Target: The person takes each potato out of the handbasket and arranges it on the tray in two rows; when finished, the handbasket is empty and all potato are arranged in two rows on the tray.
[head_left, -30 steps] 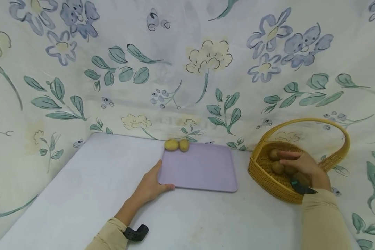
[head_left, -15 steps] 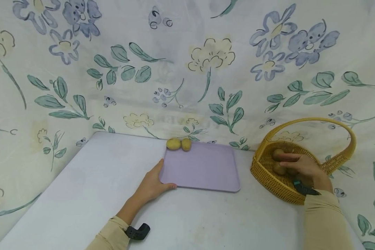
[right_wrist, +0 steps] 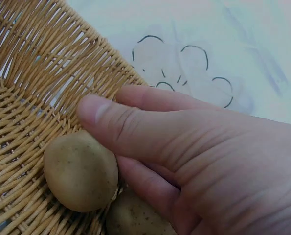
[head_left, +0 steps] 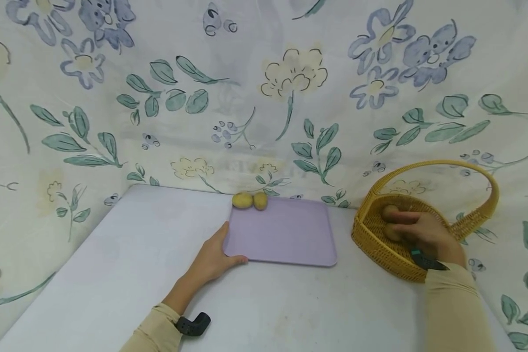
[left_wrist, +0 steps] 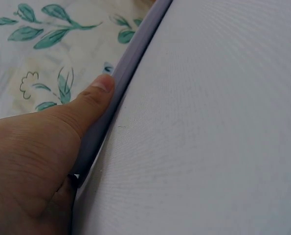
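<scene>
My left hand holds the left front corner of a lilac tray, with the thumb along the tray's front rim and the fingers at its left side. Two potatoes sit side by side in the tray's back left corner. My right hand reaches into a wicker basket, thumb and forefinger stretched forward above the potatoes there. In the right wrist view one potato lies just under the thumb and another potato is partly hidden by the hand. I cannot tell whether the lower fingers grip one.
The basket's tall arched handle rises behind and over my right hand. Both stand on a white table, against a flowered cloth that hangs at the back. The right wrist and forearm overlap the basket's near right side.
The head view has shifted slightly. Within the basket, my right hand has shifted a little and now covers more of the potatoes. My left hand has stayed at the tray's corner.
</scene>
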`<control>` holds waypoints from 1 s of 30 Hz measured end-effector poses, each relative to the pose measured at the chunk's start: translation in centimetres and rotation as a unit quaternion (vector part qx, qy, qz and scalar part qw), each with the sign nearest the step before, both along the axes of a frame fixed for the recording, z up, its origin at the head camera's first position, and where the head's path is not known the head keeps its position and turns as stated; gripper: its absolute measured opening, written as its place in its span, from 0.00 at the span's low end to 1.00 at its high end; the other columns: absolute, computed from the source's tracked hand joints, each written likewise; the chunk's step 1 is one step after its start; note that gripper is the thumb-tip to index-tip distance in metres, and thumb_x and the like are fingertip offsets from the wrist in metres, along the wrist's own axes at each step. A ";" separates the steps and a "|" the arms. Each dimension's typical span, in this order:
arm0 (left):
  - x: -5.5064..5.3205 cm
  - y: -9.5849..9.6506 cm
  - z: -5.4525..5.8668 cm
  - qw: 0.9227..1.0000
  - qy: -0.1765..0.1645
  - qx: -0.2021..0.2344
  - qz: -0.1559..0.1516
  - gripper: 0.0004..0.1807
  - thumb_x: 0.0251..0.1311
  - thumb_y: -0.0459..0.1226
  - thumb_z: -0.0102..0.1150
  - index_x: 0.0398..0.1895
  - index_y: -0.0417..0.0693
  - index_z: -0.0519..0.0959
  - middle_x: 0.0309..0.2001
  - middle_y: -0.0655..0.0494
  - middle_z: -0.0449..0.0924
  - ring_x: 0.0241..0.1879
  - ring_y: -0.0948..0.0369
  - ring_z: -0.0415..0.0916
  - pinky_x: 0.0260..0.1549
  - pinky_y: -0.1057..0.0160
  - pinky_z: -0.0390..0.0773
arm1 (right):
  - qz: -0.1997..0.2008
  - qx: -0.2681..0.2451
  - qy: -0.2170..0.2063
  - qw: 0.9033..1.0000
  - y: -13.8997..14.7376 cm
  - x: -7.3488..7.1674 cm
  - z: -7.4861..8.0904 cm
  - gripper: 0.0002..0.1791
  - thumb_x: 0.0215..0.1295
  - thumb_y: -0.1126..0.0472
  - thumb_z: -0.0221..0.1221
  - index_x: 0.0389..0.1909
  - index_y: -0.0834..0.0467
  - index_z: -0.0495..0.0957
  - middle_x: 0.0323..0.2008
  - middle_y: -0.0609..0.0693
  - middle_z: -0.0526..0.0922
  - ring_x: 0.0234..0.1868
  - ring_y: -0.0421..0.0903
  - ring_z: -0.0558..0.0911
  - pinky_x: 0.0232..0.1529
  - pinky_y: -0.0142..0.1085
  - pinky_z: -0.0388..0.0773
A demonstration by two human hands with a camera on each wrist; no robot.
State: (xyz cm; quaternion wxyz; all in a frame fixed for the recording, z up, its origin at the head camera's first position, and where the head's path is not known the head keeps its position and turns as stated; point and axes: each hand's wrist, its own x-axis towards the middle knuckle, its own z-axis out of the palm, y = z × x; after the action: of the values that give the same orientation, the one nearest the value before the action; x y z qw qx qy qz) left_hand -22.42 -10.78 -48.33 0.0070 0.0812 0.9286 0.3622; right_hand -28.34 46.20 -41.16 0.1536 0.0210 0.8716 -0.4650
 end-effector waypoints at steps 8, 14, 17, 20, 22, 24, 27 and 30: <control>0.0 -0.3 -0.4 1.000 -0.006 0.006 0.002 0.71 0.45 0.62 0.76 0.81 0.34 0.46 0.81 0.37 0.49 0.79 0.40 0.52 0.78 0.43 0.58 | 0.030 0.012 0.007 0.999 -0.6 -0.3 -0.9 0.42 0.66 0.48 0.68 0.75 0.61 0.66 0.77 0.62 0.61 0.53 0.20 0.71 0.52 0.23 0.79; -0.1 -0.3 -0.5 1.000 -0.006 0.005 0.005 0.71 0.45 0.62 0.77 0.81 0.34 0.46 0.81 0.37 0.49 0.79 0.41 0.52 0.78 0.43 0.58 | 0.033 0.012 0.022 0.999 -0.7 -0.2 -1.1 0.39 0.66 0.51 0.69 0.73 0.63 0.68 0.73 0.57 0.69 0.52 0.23 0.76 0.51 0.25 0.82; -0.2 -0.2 -0.4 1.000 -0.002 0.006 0.006 0.70 0.45 0.61 0.77 0.81 0.34 0.47 0.81 0.37 0.50 0.79 0.41 0.52 0.78 0.43 0.58 | 0.037 0.048 0.028 0.998 -0.6 -0.3 -0.9 0.40 0.64 0.49 0.69 0.73 0.60 0.69 0.72 0.60 0.69 0.59 0.36 0.77 0.50 0.27 0.81; -0.2 0.0 -0.3 1.000 -0.002 0.005 0.006 0.70 0.46 0.60 0.77 0.81 0.35 0.47 0.81 0.38 0.50 0.79 0.41 0.52 0.78 0.44 0.58 | 0.055 0.106 0.044 0.992 -0.4 -0.4 -0.8 0.39 0.63 0.45 0.69 0.72 0.58 0.71 0.72 0.67 0.67 0.66 0.54 0.73 0.50 0.28 0.79; -0.2 0.0 -0.3 1.000 -0.002 0.005 0.004 0.69 0.46 0.59 0.78 0.81 0.34 0.47 0.81 0.37 0.50 0.79 0.42 0.52 0.78 0.44 0.58 | 0.065 0.132 0.049 0.988 -0.3 -0.4 -0.7 0.39 0.62 0.44 0.70 0.70 0.57 0.73 0.71 0.69 0.68 0.68 0.62 0.70 0.50 0.28 0.77; -0.2 0.0 -0.2 1.000 -0.005 0.004 0.004 0.69 0.46 0.59 0.78 0.81 0.34 0.47 0.81 0.37 0.50 0.79 0.42 0.52 0.78 0.44 0.58 | 0.073 0.129 0.046 0.988 -0.2 -0.4 -0.8 0.38 0.63 0.46 0.70 0.70 0.58 0.74 0.71 0.69 0.67 0.67 0.63 0.70 0.50 0.29 0.77; -0.1 0.0 -0.2 1.000 -0.006 0.002 0.006 0.69 0.46 0.58 0.78 0.81 0.34 0.47 0.80 0.37 0.50 0.79 0.41 0.52 0.78 0.44 0.58 | 0.077 0.115 0.040 0.990 -0.3 -0.4 -0.8 0.37 0.63 0.48 0.70 0.69 0.59 0.74 0.69 0.68 0.68 0.64 0.58 0.72 0.48 0.28 0.79; -0.1 0.0 -0.2 1.000 -0.005 -0.002 0.008 0.69 0.46 0.59 0.78 0.81 0.34 0.47 0.81 0.37 0.50 0.79 0.41 0.52 0.78 0.44 0.58 | 0.078 0.108 0.038 0.990 -0.4 -0.5 -0.8 0.37 0.63 0.49 0.70 0.69 0.60 0.74 0.67 0.67 0.68 0.61 0.54 0.72 0.48 0.29 0.79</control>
State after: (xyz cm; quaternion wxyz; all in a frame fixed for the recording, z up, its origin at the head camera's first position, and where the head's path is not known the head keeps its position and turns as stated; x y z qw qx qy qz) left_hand -22.47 -10.78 -48.52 0.0084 0.0722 0.9297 0.3611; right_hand -28.87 45.76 -41.99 0.1525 -0.0481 0.9209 -0.3554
